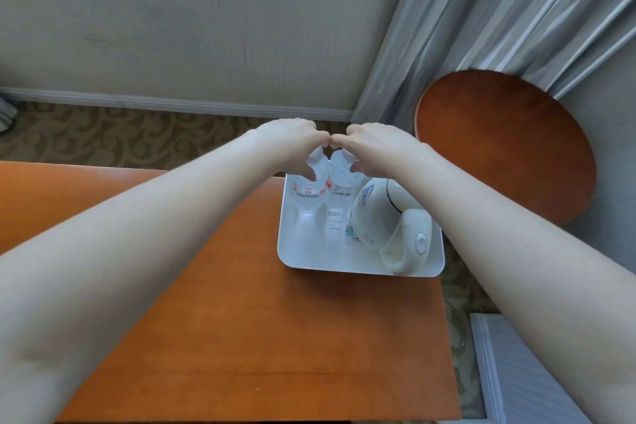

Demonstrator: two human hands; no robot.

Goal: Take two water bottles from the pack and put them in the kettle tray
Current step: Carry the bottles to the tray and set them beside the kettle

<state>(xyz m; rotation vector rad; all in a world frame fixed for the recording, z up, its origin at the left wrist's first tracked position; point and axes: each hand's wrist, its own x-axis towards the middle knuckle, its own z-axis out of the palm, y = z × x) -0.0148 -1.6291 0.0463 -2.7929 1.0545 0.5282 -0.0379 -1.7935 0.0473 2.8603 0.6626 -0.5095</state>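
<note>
Two clear water bottles stand upright side by side in the far left part of the white tray [309,260]. My left hand [290,139] grips the top of the left bottle [308,194]. My right hand [377,144] grips the top of the right bottle [340,189]. The knuckles of both hands touch above the caps, which are mostly hidden. A white electric kettle [389,220] lies in the right half of the tray, its handle toward me. The bottle pack is out of view.
The tray sits at the far right corner of an orange wooden table [241,320]. A round wooden side table [506,141] stands to the right, under grey curtains [481,10]. Patterned carpet and a wall lie beyond.
</note>
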